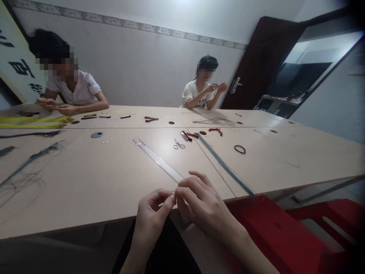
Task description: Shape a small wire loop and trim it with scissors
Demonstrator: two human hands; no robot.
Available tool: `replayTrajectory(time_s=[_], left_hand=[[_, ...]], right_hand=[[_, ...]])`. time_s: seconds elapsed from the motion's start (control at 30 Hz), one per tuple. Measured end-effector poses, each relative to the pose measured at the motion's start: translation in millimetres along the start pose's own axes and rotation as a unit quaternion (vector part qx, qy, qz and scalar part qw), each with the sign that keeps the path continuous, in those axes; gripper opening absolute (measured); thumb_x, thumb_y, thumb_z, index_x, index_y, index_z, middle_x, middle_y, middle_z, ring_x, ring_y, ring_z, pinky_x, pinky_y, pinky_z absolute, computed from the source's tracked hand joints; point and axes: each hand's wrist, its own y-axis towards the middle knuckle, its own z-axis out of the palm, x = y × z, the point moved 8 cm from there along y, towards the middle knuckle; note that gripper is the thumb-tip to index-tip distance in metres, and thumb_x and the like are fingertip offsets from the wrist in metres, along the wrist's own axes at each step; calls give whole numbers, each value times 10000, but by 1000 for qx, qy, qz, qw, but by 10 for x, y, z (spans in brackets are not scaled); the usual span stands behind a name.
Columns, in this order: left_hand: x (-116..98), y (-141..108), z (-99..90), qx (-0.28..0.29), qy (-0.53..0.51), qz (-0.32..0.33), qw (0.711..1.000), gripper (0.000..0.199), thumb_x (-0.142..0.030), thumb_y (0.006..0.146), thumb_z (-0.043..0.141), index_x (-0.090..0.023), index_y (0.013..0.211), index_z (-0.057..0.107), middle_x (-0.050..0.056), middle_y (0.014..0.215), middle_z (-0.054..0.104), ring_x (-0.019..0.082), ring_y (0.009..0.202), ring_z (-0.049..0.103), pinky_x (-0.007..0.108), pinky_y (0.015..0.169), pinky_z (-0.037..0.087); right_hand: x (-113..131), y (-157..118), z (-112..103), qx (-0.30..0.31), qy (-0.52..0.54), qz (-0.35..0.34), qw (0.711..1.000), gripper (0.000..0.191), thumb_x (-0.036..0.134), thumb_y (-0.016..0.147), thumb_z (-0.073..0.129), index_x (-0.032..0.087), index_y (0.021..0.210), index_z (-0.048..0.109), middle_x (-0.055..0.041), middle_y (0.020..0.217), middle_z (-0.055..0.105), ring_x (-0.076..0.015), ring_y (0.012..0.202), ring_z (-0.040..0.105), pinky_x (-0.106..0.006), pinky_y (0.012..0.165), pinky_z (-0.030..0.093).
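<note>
Over the table's near edge, my left hand [154,211] is closed in a pinch, holding a small, dark, thin wire loop [172,192] between thumb and forefinger. My right hand [199,199] meets it there, its thumb and fingers bent together at the loop. What the right fingertips grip is hidden behind the knuckles. A clear ruler [156,158] lies slanted on the table, its near end behind my right hand. Beyond it are small folding scissors [179,144] and red-handled pliers [188,136].
A bundle of grey-blue wires [225,163] crosses to the table edge [114,224]. Further off lie a black ring [240,149] and more red-handled pliers [216,131]. Loose strands [31,161] spread at left. Two people [76,89] sit opposite; red stools [276,228] stand at right.
</note>
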Motion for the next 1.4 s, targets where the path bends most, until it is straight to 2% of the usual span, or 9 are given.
replayTrajectory(time_s=[0.27, 0.6, 0.8, 0.87, 0.97, 1.07, 1.13, 1.27, 1.4], left_hand=[[43, 7, 19, 20, -2, -24, 1000, 205, -252, 696, 695, -150, 532, 626, -31, 519, 541, 99, 517, 462, 204, 510, 373], [170, 55, 30, -7, -23, 11, 1000, 243, -262, 713, 688, -167, 535, 552, -68, 497, 427, 85, 492, 364, 194, 479, 333], [200, 64, -37, -55, -55, 9, 997, 270, -287, 698, 703, -163, 533, 529, -68, 504, 416, 72, 485, 347, 177, 452, 302], [193, 74, -104, -77, -66, 3, 995, 268, -286, 698, 708, -163, 545, 525, -74, 499, 406, 64, 472, 337, 169, 440, 285], [175, 90, -195, -100, -86, -7, 991, 265, -295, 686, 720, -168, 562, 523, -84, 492, 383, 56, 455, 324, 163, 432, 276], [155, 85, -225, -109, -104, -10, 989, 275, -296, 649, 746, -170, 552, 521, -80, 496, 390, 55, 456, 336, 163, 439, 294], [152, 69, -221, -114, -113, -11, 987, 290, -295, 627, 764, -169, 537, 519, -80, 486, 388, 54, 452, 337, 163, 435, 292], [178, 54, -215, -130, -133, -7, 983, 331, -314, 594, 802, -153, 524, 521, -87, 467, 362, 39, 429, 298, 155, 420, 247], [228, 113, -241, -144, -154, -6, 978, 402, -359, 518, 858, -145, 515, 517, -100, 448, 319, 24, 393, 266, 151, 409, 188]], right_hand=[[-27, -25, 28, 58, 29, -13, 998, 203, 99, 958, 408, 176, 812, 525, -22, 772, 584, -132, 703, 550, -393, 911, 469], [24, -8, 29, 24, -29, -25, 999, 283, 87, 952, 391, 160, 721, 536, -25, 695, 537, -138, 646, 480, -442, 924, 459], [54, -40, -45, 14, 0, -44, 999, 286, 64, 936, 394, 181, 708, 521, 8, 676, 554, -113, 630, 514, -413, 966, 449], [-131, -65, -87, 4, 15, -12, 1000, 227, 94, 929, 440, 180, 734, 520, 22, 688, 558, -109, 654, 552, -385, 905, 491], [-707, -99, -17, 10, 8, 101, 995, 167, 246, 959, 526, 158, 821, 562, 20, 758, 585, -128, 699, 596, -319, 701, 531], [-1389, -119, 324, 81, -27, 230, 969, 161, 301, 952, 570, 146, 959, 612, -13, 886, 633, -137, 743, 623, -311, 678, 540], [-1725, -85, 630, 141, -48, 286, 946, 181, 309, 947, 581, 150, 1027, 617, -35, 972, 645, -151, 797, 636, -334, 714, 550], [-2071, 100, 1113, 213, -106, 360, 902, 241, 323, 945, 583, 156, 1118, 601, -66, 1091, 632, -187, 903, 640, -381, 781, 549], [-2226, 269, 1378, 245, -154, 406, 867, 280, 331, 939, 591, 152, 1154, 588, -83, 1143, 615, -208, 958, 631, -405, 814, 541]])
